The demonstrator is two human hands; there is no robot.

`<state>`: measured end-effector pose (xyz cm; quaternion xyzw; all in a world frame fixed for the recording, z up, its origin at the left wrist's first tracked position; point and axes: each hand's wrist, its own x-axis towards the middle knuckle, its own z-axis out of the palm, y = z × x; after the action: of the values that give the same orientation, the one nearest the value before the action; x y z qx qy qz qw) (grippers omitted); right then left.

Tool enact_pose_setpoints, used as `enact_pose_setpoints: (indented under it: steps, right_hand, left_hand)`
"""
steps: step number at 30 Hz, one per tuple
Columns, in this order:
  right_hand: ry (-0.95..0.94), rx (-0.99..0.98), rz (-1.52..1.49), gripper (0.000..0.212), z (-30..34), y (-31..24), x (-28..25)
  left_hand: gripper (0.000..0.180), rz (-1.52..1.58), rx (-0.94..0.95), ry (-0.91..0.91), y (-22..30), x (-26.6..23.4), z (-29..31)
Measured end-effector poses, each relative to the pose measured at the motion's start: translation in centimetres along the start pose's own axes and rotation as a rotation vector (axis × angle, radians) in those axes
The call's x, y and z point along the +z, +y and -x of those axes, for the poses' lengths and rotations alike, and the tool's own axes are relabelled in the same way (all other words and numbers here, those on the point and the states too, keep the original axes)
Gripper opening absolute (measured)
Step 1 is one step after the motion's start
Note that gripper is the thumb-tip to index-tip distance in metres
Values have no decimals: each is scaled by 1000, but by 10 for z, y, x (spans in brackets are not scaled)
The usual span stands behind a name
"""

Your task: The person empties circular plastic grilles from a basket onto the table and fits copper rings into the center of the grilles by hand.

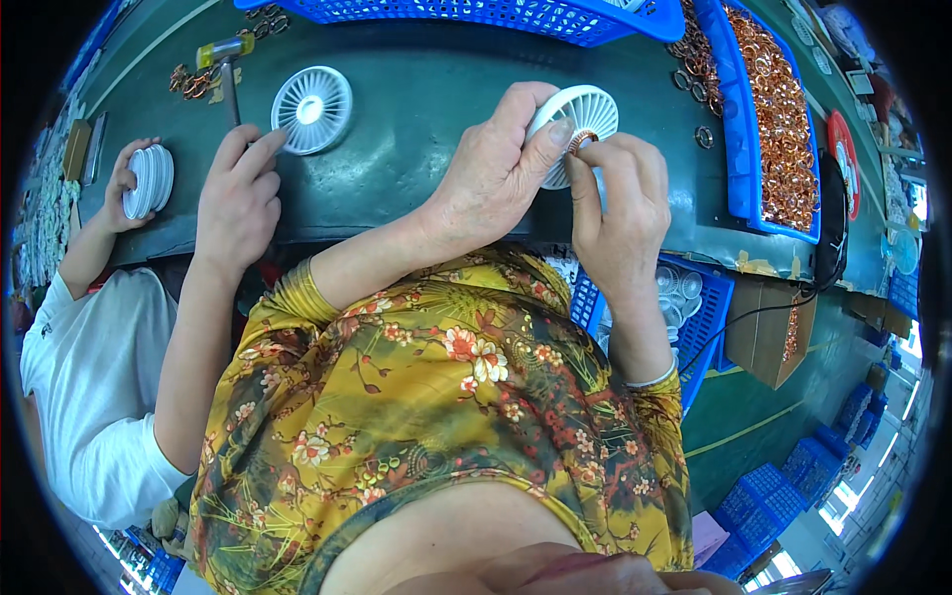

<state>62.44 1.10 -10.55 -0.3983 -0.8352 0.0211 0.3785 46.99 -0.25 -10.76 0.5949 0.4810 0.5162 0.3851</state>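
Note:
My left hand point(503, 169) grips a round white slatted plastic fan grille point(587, 107), tilted above the green table, its thumb across the front. My right hand point(625, 198) pinches a copper-coloured ring point(583, 141) at the grille's centre. Whether the ring is fully seated there I cannot tell, since fingers partly cover it. Another white grille point(311, 110) lies flat on the table to the left, with a pale round middle.
A co-worker's hand point(238, 203) holds a hammer point(228, 79) at left; their other hand point(121, 183) holds stacked white discs point(149, 181). A blue bin point(739, 164) of copper rings point(778, 129) stands right, a blue basket point(476, 14) at the back. Loose rings point(703, 137) lie nearby.

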Motion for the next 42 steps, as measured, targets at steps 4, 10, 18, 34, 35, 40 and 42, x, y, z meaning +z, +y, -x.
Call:
enact_pose_setpoints:
  steps: [4,10,18,34,35,40,42]
  right_hand:
    - [140,29,-24,30,0,-5,-7]
    - [-151,-167,-205,31,-2,9,-35]
    - [-35,257,-1179,47,2,4,9]
    - [54,369,-838,13,-57,23,-9]
    - [180,380,-639,12,-70,36,-18]
    - [161,609,-611,56,-131,118,13]
    - [-174,820,-960,51,-146,114,16]
  left_hand:
    - [37,228,19,-120,-3,-3,0]
    - [43,532,-213,-361,14,-16,14]
    - [48,-35,230,-163,-8,-22,16]
    - [41,-1012,291,591,-43,-130,50]
    - [38,-1116,244,692,-43,-143,50]
    - [39,-1637,-131,606,-56,-191,60]
    - [42,-1671,-300,502,-47,-182,58]
